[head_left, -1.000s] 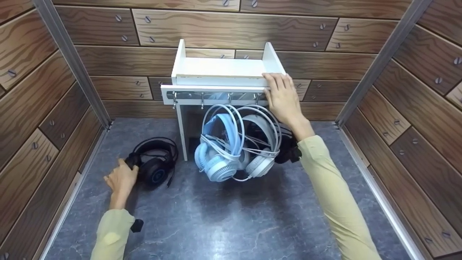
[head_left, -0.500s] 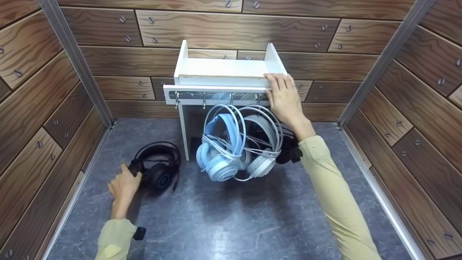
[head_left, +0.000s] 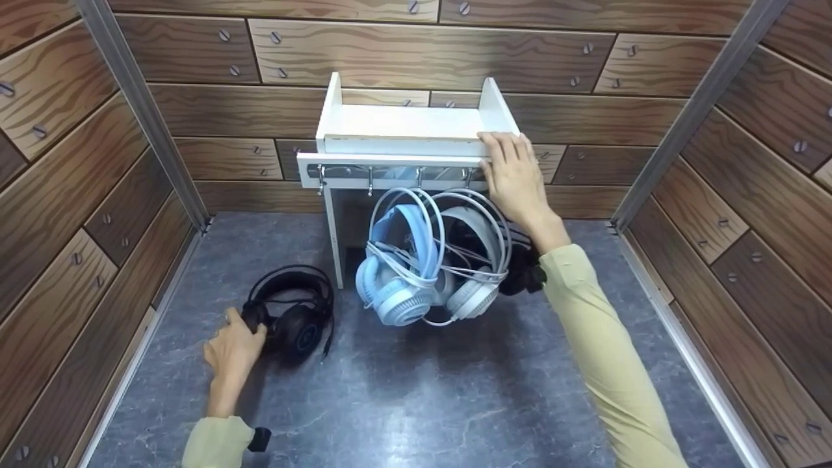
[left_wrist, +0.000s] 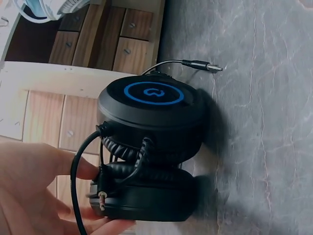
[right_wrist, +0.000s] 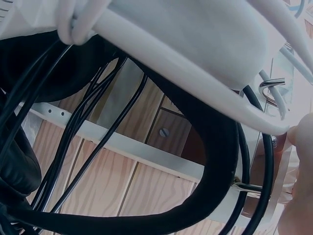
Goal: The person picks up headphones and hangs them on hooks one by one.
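My left hand (head_left: 234, 344) grips one ear cup of a black headset (head_left: 305, 335) at the left. The left wrist view shows thumb and fingers around its lower ear cup (left_wrist: 146, 198); whether it touches the floor I cannot tell. Fingers straight, my right hand (head_left: 517, 182) rests on the right end of a white hook rack (head_left: 409, 120). Beneath this hand hang light blue headphones (head_left: 403, 309) and white headphones (head_left: 474, 302). Another black headset (head_left: 520, 276) is partly hidden behind them, its headband (right_wrist: 220, 147) clearer in the right wrist view.
Two bare hooks, the leftmost hook (head_left: 322, 179) and its neighbour (head_left: 370, 181), stick out from the rack's rail. Wood-patterned walls (head_left: 422, 52) enclose a grey marbled floor (head_left: 403, 396). A loose cable plug (left_wrist: 212, 67) trails from the held headset.
My left hand has drawn the black headset nearer to me and a little rightward across the floor area. The right hand, the rack and the hung headphones have stayed in place.
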A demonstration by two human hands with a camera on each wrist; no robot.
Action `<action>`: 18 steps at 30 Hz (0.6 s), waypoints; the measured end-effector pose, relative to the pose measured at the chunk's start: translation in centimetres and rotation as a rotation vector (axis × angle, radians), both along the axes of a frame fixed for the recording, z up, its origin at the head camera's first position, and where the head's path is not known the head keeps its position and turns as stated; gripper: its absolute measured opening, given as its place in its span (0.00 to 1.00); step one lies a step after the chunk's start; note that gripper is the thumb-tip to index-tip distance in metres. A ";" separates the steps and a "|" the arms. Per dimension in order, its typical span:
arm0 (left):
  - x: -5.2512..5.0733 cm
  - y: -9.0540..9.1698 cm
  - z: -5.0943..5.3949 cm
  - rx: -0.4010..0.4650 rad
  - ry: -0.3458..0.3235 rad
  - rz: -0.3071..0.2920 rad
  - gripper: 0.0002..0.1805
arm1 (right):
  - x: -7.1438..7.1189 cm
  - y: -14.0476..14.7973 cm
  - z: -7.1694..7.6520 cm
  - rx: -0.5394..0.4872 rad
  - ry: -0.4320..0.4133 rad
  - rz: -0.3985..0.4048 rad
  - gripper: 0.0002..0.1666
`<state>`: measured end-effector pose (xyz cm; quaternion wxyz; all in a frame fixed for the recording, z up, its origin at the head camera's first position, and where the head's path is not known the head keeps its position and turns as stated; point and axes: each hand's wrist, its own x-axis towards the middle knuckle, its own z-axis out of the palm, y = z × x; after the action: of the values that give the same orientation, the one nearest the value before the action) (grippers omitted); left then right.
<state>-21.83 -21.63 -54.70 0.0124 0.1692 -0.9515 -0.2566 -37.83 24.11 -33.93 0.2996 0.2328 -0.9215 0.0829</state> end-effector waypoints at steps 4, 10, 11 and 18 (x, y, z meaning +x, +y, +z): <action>0.6 0.3 0.1 0.002 -0.003 0.002 0.40 | 0.0 0.0 0.0 0.004 -0.001 -0.001 0.27; 1.6 0.8 -0.1 0.020 0.011 0.026 0.39 | -0.1 0.0 -0.1 0.002 -0.004 -0.003 0.27; 1.7 0.8 -0.1 0.023 0.011 0.031 0.39 | -0.1 0.0 -0.1 0.002 -0.003 -0.003 0.27; 1.9 -0.7 -0.1 0.078 0.018 0.010 0.39 | -0.1 0.0 -0.1 -0.002 -0.005 0.003 0.27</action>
<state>-19.92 -22.37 -54.83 0.0155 0.1721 -0.9398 -0.2949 -37.97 24.14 -34.02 0.2972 0.2337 -0.9219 0.0848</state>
